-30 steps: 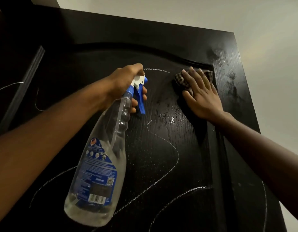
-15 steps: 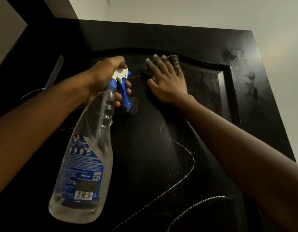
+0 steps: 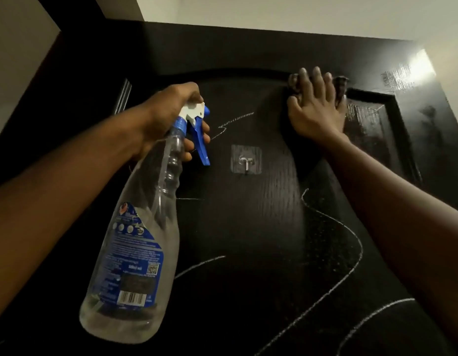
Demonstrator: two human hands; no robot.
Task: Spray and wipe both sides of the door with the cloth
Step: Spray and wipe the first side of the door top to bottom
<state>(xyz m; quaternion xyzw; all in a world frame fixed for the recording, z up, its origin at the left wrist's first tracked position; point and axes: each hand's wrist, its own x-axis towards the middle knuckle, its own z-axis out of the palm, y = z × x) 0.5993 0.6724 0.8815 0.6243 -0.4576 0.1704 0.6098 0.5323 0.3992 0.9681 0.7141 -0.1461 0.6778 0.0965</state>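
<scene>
A black wooden door (image 3: 248, 227) fills the view, marked with white chalk-like lines and fine spray droplets. My left hand (image 3: 171, 116) grips the neck of a clear spray bottle (image 3: 135, 242) with a blue and white trigger, held in front of the door's left part. My right hand (image 3: 315, 109) lies flat with fingers spread on a dark cloth (image 3: 339, 86) and presses it against the upper door panel near its curved moulding. Most of the cloth is hidden under the hand.
A clear adhesive hook (image 3: 246, 159) is stuck to the door between my hands. A pale wall (image 3: 300, 11) rises above and to the right of the door. A dark frame edge (image 3: 76, 73) runs along the left.
My right hand has slid the cloth to the right along the top of the panel. The view has shifted, and the adhesive hook now shows between my hands.
</scene>
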